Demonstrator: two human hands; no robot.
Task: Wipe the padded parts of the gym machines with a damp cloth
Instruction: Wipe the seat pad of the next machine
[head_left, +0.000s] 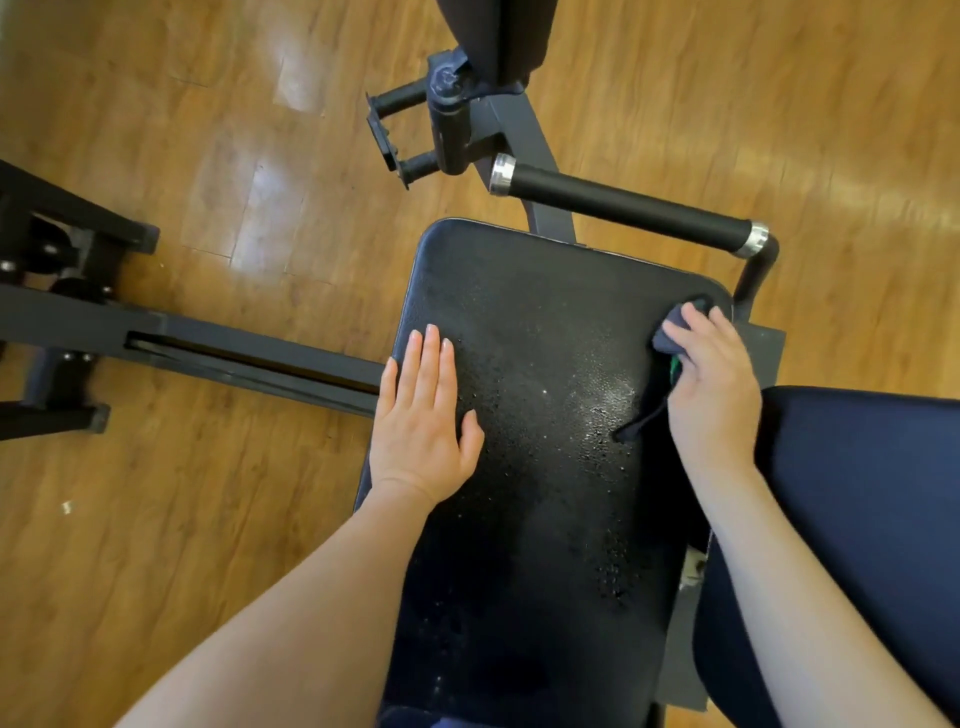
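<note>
- Gripping a dark cloth (675, 332), the right hand (714, 384) is seen at the far right corner of a black padded seat (540, 467), with the fingers curled round the bunched fabric and a loose tail of cloth trailing onto the pad.
- The left hand (423, 415) is laid flat on the left edge of the same pad, fingers straight and held together, thumb spread slightly aside, nothing held in it.
- Droplets and a wet sheen are shown across the middle of the seat, between the two hands.
- A black foam-covered handle (628, 208) with silver end collars is seen just beyond the far edge of the pad, mounted on the dark metal frame (249, 358) of the machine.
- A second dark pad (498, 36) is visible at the top, partly cut off.
- The machine is set on a glossy wooden floor (182, 156).
- A leg in dark clothing (857, 519) is seen beside the seat's right edge.
</note>
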